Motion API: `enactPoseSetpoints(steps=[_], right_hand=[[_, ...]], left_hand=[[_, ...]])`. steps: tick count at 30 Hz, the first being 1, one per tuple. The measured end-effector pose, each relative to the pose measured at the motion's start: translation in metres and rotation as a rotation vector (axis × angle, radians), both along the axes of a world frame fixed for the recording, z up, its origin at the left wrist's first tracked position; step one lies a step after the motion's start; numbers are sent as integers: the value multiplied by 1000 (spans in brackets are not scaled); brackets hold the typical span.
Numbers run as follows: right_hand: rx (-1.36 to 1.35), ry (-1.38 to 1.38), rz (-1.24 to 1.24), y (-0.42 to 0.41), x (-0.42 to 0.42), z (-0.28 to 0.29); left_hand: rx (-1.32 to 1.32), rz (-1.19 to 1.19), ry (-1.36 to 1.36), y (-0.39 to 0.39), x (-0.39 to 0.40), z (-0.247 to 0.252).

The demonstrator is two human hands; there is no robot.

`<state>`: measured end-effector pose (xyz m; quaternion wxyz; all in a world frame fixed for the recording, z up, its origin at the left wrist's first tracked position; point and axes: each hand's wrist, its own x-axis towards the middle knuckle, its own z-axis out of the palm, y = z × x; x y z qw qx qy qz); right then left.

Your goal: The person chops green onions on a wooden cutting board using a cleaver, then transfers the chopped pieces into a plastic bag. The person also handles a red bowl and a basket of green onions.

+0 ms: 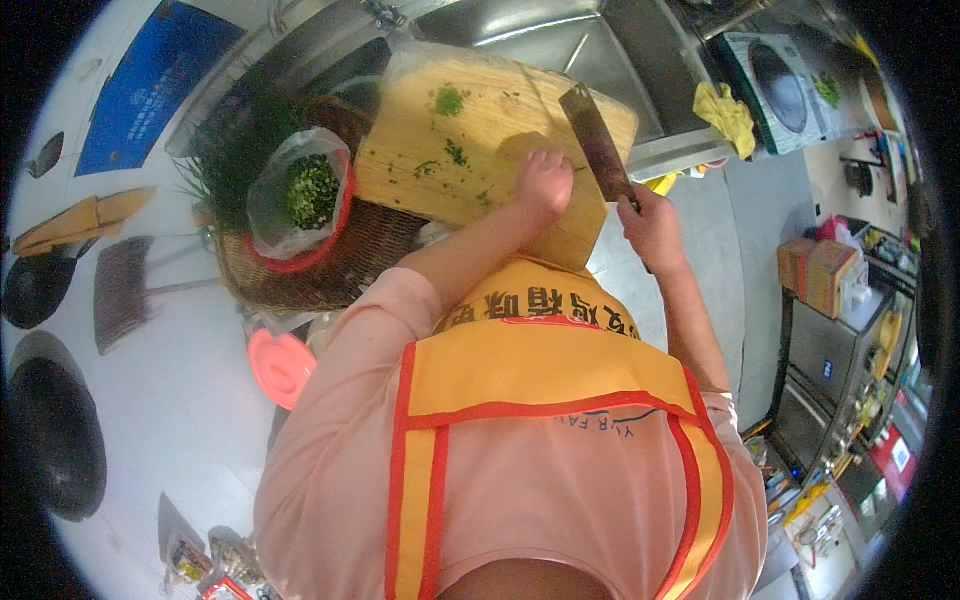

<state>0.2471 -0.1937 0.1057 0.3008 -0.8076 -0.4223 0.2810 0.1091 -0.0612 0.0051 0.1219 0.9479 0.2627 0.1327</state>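
My right hand [651, 229] grips the handle of a cleaver [598, 142], its broad blade slanting up and left over the right end of a wooden cutting board [517, 97]. Curled over the board, just left of the blade, is my left hand [546, 180]; its fingers are tucked, and whether they hold anything is hidden. A small heap of finely chopped greens [450, 100] lies on the far part of the board, with more green scraps [455, 153] scattered nearer. Left of the board, a red-rimmed basin [346, 196] lined with a clear plastic bag contains chopped greens [313, 191].
The basin rests on a wicker basket [375, 238], beside long leafy greens [240, 135]. A metal sink [577, 56] lies beyond the board. A yellow cloth [724, 118] hangs at the counter's right edge. Woks [56, 439] hang on the left wall.
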Motion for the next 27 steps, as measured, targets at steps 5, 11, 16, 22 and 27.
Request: enactPoseSetpoints(steps=[5,11,16,22,27], right_hand=[[1,18,151,22,13,-11],[-47,66,462,60,-21,-8],[-124,5,678,83,-58,-18],[-119,13,750,93,-77,-19],[-106,-29,738,94,-92,-8]], left_hand=[[-277,284,42,19,-19,32],[-164,625,-43,41,-135,41],[-100,729,-16,17,-161,22],[-122,729,-100,14,-160,4],[-217,719,-74,15,-161,8]])
